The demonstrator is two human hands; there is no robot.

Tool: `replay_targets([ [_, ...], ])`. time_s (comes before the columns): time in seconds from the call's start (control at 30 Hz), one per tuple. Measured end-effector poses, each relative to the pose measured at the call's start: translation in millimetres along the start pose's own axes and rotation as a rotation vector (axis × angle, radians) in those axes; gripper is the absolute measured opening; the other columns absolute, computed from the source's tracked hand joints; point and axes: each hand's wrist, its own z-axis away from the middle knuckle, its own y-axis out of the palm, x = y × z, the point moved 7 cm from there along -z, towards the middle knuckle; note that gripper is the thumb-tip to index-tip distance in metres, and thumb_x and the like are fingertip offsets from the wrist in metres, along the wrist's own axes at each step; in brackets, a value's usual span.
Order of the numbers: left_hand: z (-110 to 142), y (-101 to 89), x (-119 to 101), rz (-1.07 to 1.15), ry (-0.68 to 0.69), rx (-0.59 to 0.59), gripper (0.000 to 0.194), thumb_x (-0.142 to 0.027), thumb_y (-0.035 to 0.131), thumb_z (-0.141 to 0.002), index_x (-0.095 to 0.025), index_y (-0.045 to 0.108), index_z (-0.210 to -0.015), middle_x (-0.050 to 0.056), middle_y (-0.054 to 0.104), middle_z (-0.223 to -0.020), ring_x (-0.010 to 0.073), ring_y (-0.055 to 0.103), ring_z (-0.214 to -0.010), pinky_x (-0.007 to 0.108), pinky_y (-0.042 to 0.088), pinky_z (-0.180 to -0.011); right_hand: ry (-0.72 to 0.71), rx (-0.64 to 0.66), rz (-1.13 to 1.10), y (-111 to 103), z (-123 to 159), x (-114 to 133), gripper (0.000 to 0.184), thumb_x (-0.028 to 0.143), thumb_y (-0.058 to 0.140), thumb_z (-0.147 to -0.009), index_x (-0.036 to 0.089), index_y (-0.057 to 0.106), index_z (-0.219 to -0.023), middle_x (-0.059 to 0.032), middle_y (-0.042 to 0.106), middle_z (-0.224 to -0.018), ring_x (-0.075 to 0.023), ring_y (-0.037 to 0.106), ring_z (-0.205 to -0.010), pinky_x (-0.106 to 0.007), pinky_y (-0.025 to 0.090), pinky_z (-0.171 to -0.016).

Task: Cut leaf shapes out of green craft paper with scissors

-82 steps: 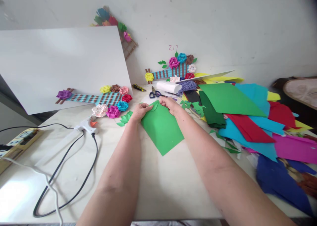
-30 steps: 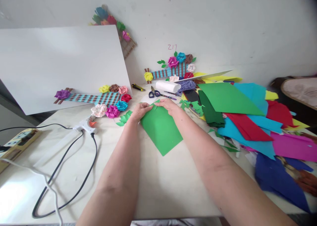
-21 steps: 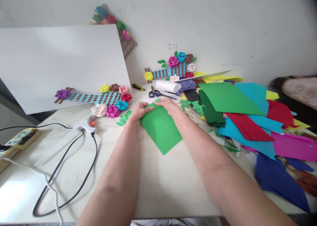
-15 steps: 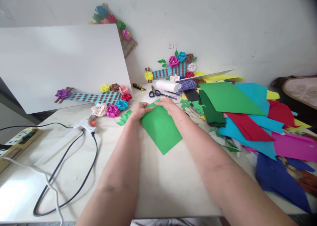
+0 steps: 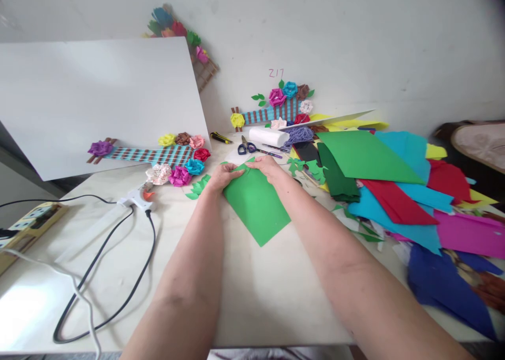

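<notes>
A green sheet of paper (image 5: 258,207) lies over the table with one corner pointing toward me. My left hand (image 5: 224,177) pinches its far left edge, thumb on top. My right hand (image 5: 266,168) is closed at the far corner, its fingertips close to the left thumb. A small green leaf-shaped piece seems to lie under the fingertips, mostly hidden by them. Beside my left hand are several cut green paper leaves (image 5: 199,186). Beyond the hands lie dark-handled scissors (image 5: 246,148) and a pen (image 5: 270,152).
A hot glue gun (image 5: 138,198) with a looping black cord lies left, near a power strip (image 5: 33,226). Paper-flower guitars (image 5: 158,156) stand by a white board (image 5: 98,97). Coloured paper (image 5: 371,157) and green scraps (image 5: 307,168) pile up right. A yellow-black cutter (image 5: 221,138) lies behind.
My right hand has shifted slightly left along the far corner, closer to my left thumb, and now covers more of the small leaf-shaped piece. Over the last second both hands stay almost still.
</notes>
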Motion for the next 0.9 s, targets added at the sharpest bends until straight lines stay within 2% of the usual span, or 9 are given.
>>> replay_targets([
  [0.47, -2, -1.6, 3, -0.004, 0.013, -0.006, 0.045, -0.044, 0.084, -0.046, -0.014, 0.064, -0.075, 0.001, 0.066, -0.063, 0.0122, 0.057, -0.051, 0.024, 0.046, -0.051, -0.005, -0.01, -0.002, 1, 2, 1, 0.042, 0.037, 0.084, -0.039, 0.018, 0.048, -0.052, 0.0081, 0.044, -0.046, -0.007, 0.037, -0.047, -0.024, 0.028, -0.049],
  [0.63, -3, -2.9, 3, -0.026, 0.027, 0.0, 0.044, -0.045, 0.083, -0.047, -0.015, 0.061, -0.072, -0.001, 0.063, -0.059, 0.0113, 0.055, -0.049, 0.023, 0.043, -0.048, -0.012, -0.007, -0.004, 2, 2, 1, 0.047, 0.04, 0.084, -0.036, 0.019, 0.044, -0.05, 0.0094, 0.041, -0.044, -0.0063, 0.035, -0.046, -0.024, 0.027, -0.048],
  [0.9, -5, -2.1, -7, -0.183, 0.066, 0.011, 0.04, -0.045, 0.08, -0.05, -0.016, 0.059, -0.068, -0.002, 0.059, -0.057, 0.0101, 0.05, -0.049, 0.022, 0.038, -0.047, -0.026, 0.001, 0.032, -1, -1, -1, 0.049, 0.042, 0.083, -0.038, 0.02, 0.04, -0.049, 0.0099, 0.035, -0.044, -0.0071, 0.032, -0.047, -0.024, 0.022, -0.049],
])
